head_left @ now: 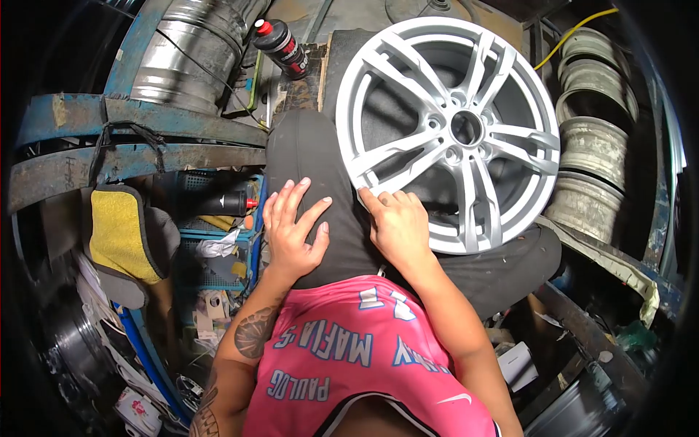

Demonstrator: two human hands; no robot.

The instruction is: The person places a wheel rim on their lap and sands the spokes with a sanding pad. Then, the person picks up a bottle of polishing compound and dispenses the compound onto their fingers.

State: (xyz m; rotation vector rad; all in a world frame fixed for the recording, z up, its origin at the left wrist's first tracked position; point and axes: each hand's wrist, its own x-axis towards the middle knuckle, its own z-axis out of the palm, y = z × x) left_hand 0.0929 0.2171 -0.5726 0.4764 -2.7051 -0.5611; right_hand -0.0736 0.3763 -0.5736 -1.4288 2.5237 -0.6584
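A silver alloy wheel [429, 171] with paired spokes lies face up across my lap and a dark padded surface. The index finger of my right hand [400, 226] stretches out and touches the wheel's near left lip. Its other fingers curl loosely beside the lip, and I see nothing held in them. My left hand [295, 229] rests palm down on my left thigh [302, 156], left of the wheel. Its fingers are spread and hold nothing.
A black bottle with a red cap [282, 49] stands beyond my left knee. Stacked metal wheel barrels [590, 149] line the right side; another barrel [186, 62] lies upper left. A yellow cloth [116, 229] hangs near blue baskets [211, 277] on the left.
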